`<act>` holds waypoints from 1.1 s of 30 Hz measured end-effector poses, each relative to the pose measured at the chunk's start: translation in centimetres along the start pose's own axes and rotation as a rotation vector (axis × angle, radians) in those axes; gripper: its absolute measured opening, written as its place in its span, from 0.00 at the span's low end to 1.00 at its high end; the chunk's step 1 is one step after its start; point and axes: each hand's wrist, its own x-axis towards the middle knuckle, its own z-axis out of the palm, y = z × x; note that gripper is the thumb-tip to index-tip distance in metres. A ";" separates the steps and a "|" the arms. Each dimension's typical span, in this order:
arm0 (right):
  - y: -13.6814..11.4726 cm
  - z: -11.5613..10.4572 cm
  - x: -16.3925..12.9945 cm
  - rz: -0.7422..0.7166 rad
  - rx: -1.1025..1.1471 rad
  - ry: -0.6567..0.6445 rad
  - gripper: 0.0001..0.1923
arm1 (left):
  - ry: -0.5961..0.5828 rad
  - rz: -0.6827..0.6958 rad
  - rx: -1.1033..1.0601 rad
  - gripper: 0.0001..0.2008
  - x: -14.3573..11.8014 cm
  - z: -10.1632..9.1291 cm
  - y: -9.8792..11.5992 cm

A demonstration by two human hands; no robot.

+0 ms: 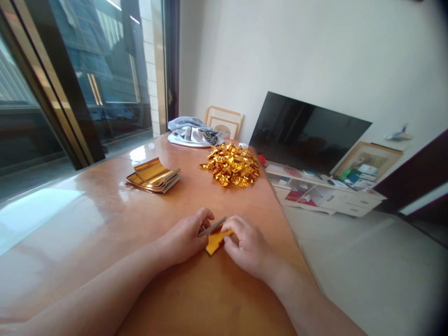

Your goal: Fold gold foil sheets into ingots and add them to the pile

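I have both hands pinching a gold sheet near the worktop's near right edge, left hand and right hand touching it, folded pile far behind.

Low in the centre of my frame, the folded paper shows bright yellow-gold, with a dull silver-grey flap standing up at its top edge. The table under it is glossy orange-brown, with pale white glare patches at the left. Left of centre, I see the stack of sheets in mirror gold with brownish reflections. Above centre, the heap of folded pieces glitters gold and amber. Behind it, the cloth bundle is grey and white. At the upper right, the TV screen is plain black, on a white cabinet.
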 end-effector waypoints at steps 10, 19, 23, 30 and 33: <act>-1.3 0.0 -0.1 -0.097 -0.094 -0.206 0.15 | -0.035 -0.060 -0.222 0.17 1.1 0.2 -1.4; -2.2 0.2 -0.2 -0.155 -0.148 -0.127 0.20 | -0.007 -0.140 -0.554 0.19 1.2 -1.1 0.0; -2.2 0.7 -0.2 -0.164 -0.228 -0.131 0.17 | 0.002 -0.135 -0.531 0.17 1.3 -1.0 -0.4; -1.9 1.3 -0.2 -0.192 -0.253 -0.202 0.08 | -0.044 -0.094 -0.104 0.10 1.1 0.0 -1.4; -1.9 1.4 -0.1 -0.184 -0.225 -0.214 0.08 | -0.040 -0.070 -0.027 0.09 0.7 0.1 -1.1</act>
